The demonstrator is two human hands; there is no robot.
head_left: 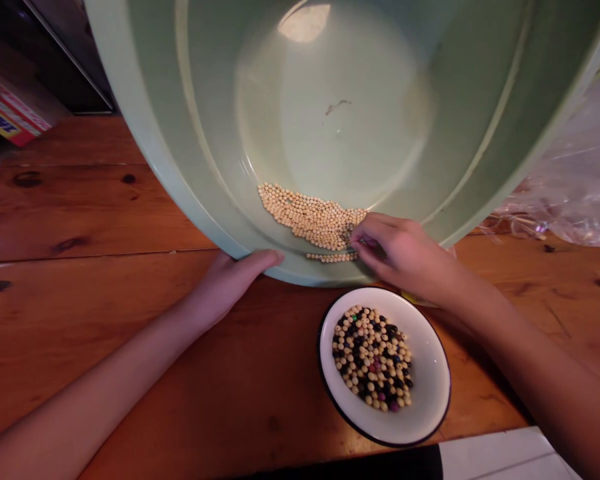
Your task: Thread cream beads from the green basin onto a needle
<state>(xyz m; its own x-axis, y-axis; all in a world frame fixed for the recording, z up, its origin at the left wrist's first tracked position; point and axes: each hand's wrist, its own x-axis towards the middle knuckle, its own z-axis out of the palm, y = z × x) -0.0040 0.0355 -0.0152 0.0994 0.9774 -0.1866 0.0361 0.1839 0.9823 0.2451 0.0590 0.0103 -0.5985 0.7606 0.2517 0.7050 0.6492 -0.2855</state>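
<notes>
Bare forearms (pixel 130 373) reach in from the lower corners, either side of a round white bowl (pixel 433 373) with a glossy, enamel-like surface and a thin dark rim. Inside it sits a loose heap of mixed beads (pixel 373 353), mostly small cream balls, some with visible holes, among black ones and a few touches of purple and green. The bowl stands on a bench (pixel 220 407) of reddish-brown wooden planks with dark knots and a soft sheen. Just beyond it is a wide tub (pixel 360 153) of pale green plastic, its walls curved and ringed by a ridge, its smooth base marked by a thin brown smear (pixel 337 105). Pale beads (pixel 305 217), small and round, lie packed in a long patch on the tub's near side, with a short row nearer the rim. The left hand (pixel 240 277) has its grip on the tub's rim, thumb laid over the edge, other fingers hidden. The right hand (pixel 397 250) is bent inward at the pale beads' right end; whether its grip is clenched on any cannot be told. Crumpled clear plastic (pixel 570 173) lies to the right
</notes>
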